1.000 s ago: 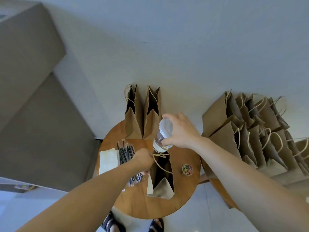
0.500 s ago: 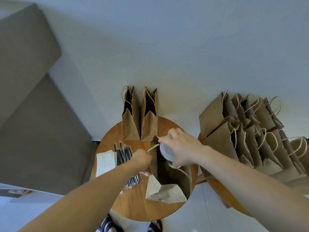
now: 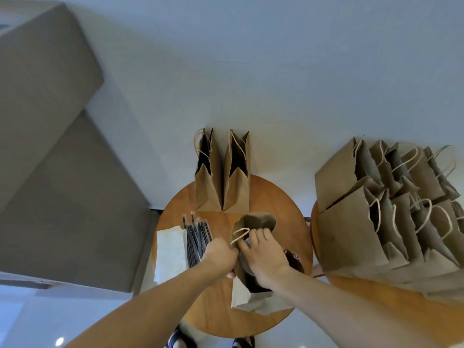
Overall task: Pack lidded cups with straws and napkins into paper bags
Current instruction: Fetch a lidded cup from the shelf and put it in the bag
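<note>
On your round tabletop (image 3: 216, 312), one napkin stack (image 3: 170, 252) lies leftmost, with one straw bundle (image 3: 197, 243) touching it. Two upright bags (image 3: 209, 192) stand side by side behind. Your left hand (image 3: 221, 253) has its fingers clenched on the rim of one open bag (image 3: 258, 219). Your right hand (image 3: 266, 257) fills the bag's mouth, fingers curled round the cup (image 3: 244, 259), which is mostly hidden inside. Rightmost, a second tabletop (image 3: 351, 290) carries crowded bags (image 3: 351, 234), too overlapped to count.

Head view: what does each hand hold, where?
Left hand pinches the open bag at its rim, beside the handle; right hand grips the cup by its top, inside, mostly hidden.
</note>
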Tool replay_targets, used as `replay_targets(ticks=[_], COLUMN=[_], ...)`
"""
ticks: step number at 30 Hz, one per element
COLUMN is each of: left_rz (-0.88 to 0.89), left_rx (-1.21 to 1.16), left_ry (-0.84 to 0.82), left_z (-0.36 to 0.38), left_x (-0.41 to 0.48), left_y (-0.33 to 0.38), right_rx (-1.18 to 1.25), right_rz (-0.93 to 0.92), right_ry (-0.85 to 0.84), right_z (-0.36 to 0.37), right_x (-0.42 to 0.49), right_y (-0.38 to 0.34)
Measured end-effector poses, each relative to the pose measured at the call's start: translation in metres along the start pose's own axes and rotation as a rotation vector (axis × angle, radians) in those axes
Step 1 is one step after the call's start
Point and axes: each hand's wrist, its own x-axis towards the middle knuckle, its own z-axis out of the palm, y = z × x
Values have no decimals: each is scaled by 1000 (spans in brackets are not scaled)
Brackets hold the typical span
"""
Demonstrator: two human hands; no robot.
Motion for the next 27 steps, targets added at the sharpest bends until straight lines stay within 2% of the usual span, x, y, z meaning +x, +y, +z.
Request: replay_targets(ticks=[5, 9, 14, 18, 24, 27], left_rz=[10, 56, 128, 199, 187, 181], left_rx=[99, 91, 71, 51, 54, 23], left_ry=[-14, 16, 10, 21, 96, 77], left_z=[2, -1, -1, 3, 6, 7], left_x=[-1, 3, 7, 10, 17, 18], left_y=[-10, -15, -13, -9, -9, -6], right_rx=[157, 242, 299, 327, 390, 391], right_rz=[109, 194, 133, 120, 300, 397], right_ry=[-92, -137, -114, -246, -238, -228], right_z=[15, 17, 4, -18, -36, -30], right_x=[15, 20, -1, -15, -22, -15], right_y=[-7, -16, -9, 15, 58, 61])
